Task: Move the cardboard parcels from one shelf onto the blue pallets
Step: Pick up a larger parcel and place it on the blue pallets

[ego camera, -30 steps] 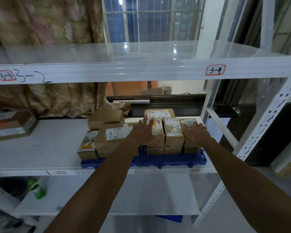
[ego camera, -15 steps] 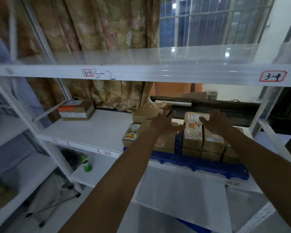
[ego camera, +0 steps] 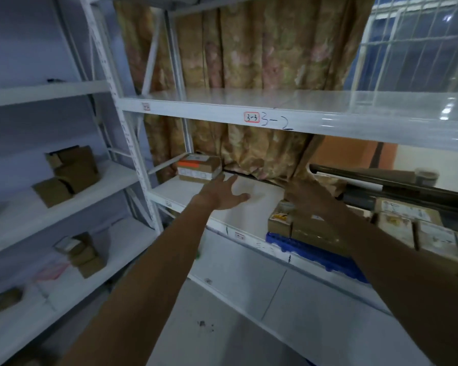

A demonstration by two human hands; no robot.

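Cardboard parcels [ego camera: 317, 231] sit packed together on a blue pallet [ego camera: 302, 245] at the right end of the middle shelf [ego camera: 249, 207]. At least five show, though blur stops an exact count, and their printed labels are unreadable. One more parcel with an orange strip [ego camera: 198, 167] lies alone at the shelf's back left. Both hands hold nothing. The left hand [ego camera: 222, 192] hovers over bare board with fingers spread. The right hand [ego camera: 310, 199], blurred, reaches with straight fingers above the pallet's leftmost parcels. On the front edge of the upper shelf [ego camera: 222, 96], one red-framed tag [ego camera: 251, 117] reads "3-3", with "3-2" handwritten beside it.
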